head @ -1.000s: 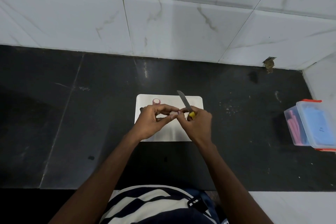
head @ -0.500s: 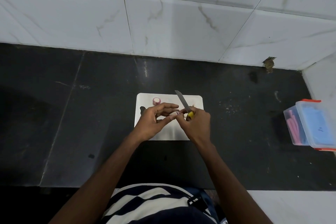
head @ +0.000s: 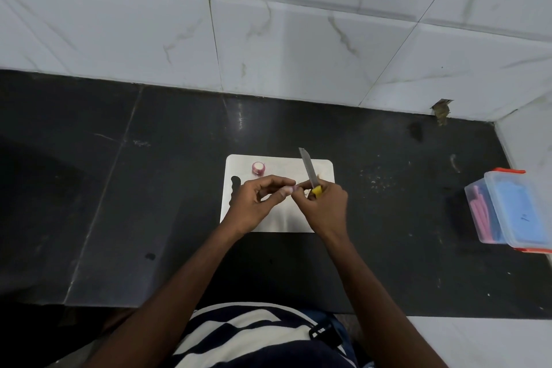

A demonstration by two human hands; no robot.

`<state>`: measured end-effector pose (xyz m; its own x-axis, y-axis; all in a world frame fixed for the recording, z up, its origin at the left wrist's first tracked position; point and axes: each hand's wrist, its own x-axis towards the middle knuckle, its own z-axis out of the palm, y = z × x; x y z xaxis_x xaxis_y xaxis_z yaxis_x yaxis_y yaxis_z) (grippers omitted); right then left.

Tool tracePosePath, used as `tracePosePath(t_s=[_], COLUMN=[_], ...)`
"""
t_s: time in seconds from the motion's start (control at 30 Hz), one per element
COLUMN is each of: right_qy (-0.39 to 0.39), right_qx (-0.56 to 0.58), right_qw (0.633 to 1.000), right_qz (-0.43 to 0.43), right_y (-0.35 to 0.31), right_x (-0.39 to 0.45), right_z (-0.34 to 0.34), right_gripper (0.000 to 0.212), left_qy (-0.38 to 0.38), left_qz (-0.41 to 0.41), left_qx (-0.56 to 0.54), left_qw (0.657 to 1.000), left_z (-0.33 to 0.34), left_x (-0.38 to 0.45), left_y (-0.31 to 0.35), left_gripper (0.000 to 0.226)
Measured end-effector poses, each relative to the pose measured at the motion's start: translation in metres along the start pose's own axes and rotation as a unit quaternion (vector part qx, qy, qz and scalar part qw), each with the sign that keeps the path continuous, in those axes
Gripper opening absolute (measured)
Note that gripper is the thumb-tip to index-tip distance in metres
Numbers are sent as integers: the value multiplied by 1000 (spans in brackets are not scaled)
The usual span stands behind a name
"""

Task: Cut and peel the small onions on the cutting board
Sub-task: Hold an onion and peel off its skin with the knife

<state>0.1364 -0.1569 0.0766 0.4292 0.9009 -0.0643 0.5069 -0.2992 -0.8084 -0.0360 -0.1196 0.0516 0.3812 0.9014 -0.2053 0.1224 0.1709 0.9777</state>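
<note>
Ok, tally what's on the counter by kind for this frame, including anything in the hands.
Small onions: 2, one cut on the cutting board, one in the left hand
Knives: 1, yellow-handled
Cutting boards: 1
Plastic boxes: 1
Total: 5

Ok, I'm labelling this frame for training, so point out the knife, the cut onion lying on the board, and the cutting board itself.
knife (head: pixel 308 167): head view, middle of the steel blade.
cut onion (head: pixel 258 167): head view, its pale cut face.
cutting board (head: pixel 324 166): head view, bare far right corner.
</note>
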Motion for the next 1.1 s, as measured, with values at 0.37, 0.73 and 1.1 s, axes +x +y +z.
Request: tracePosePath(t_s=[0.37,0.73,1.1], right_qy=[-1,24,-36], right_qx=[-12,77,184], right_qw=[1000,988,952], right_qz=[-11,135,241], right_y=[4,11,6], right_x=[-5,2,-3], right_z=[-2,-8,2], right_gripper=[19,17,25], left_qy=[51,2,45], left_qz=[-87,-92,-157], left_qx=[-35,-210,-319], left_qw=[994,973,933], left_z=[9,12,30], left_x=[3,-5,-4], left_y=[1,-2,-9], left_gripper=[33,34,24])
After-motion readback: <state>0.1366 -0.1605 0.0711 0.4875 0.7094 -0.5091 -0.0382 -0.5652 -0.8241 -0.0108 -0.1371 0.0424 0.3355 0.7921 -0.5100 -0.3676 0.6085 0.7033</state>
